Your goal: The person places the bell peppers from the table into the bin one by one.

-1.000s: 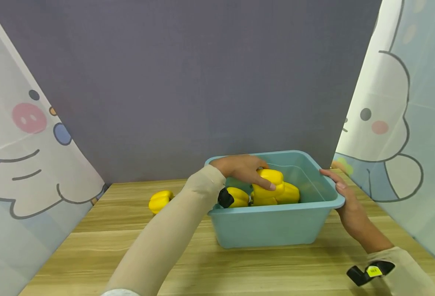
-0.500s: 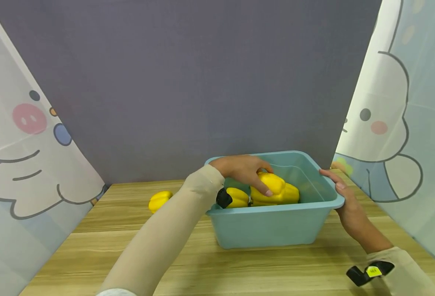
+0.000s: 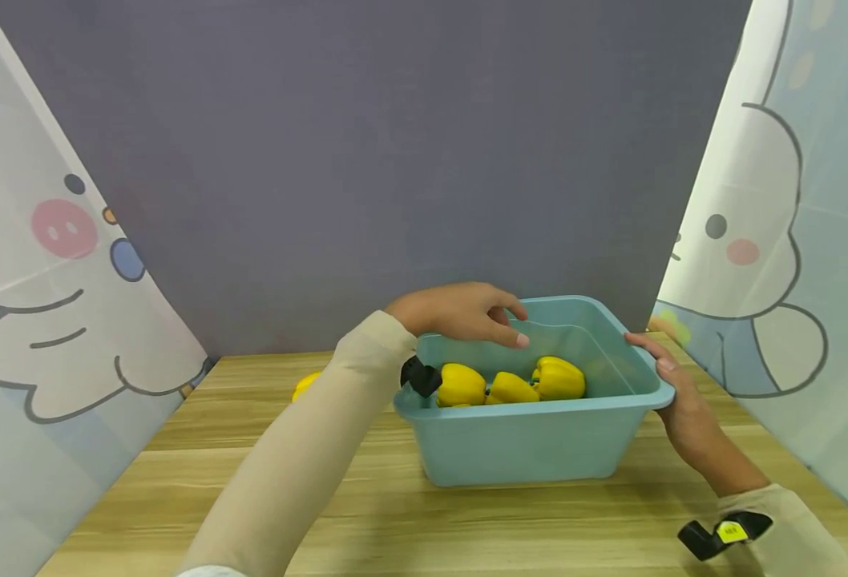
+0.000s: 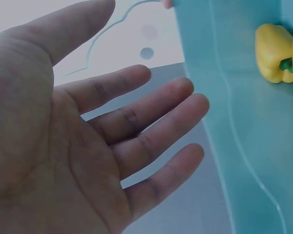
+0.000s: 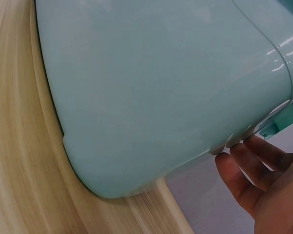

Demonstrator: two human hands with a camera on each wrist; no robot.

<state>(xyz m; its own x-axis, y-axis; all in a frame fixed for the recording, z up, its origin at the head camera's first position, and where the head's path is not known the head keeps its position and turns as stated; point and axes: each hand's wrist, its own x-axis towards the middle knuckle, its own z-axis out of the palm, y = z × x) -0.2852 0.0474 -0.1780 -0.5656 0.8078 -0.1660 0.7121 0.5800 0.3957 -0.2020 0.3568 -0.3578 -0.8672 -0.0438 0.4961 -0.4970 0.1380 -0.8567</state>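
My left hand (image 3: pixel 460 312) hovers over the back left of a light blue plastic bin (image 3: pixel 525 445). Its fingers are spread and loosely bent, and the left wrist view shows the bare palm (image 4: pixel 87 141) with nothing in it. Inside the bin lie several yellow bell peppers, among them a left one (image 3: pixel 462 385), a middle one (image 3: pixel 512 389) and a right one (image 3: pixel 559 378). At the bin's right rim my right hand (image 3: pixel 684 409) holds on; in the right wrist view its fingertips (image 5: pixel 229 170) touch the outer wall.
Another yellow bell pepper (image 3: pixel 304 386) lies on the wooden table (image 3: pixel 236 457) left of the bin, partly covered by my left sleeve (image 3: pixel 316 457). A grey curtain (image 3: pixel 395 160) stands behind, with cartoon-print sheets (image 3: pixel 741 240) at both sides.
My left hand has let go of a yellow bell pepper in the bin and risen slightly up and left, its fingers opening. The right hand stays on the rim.
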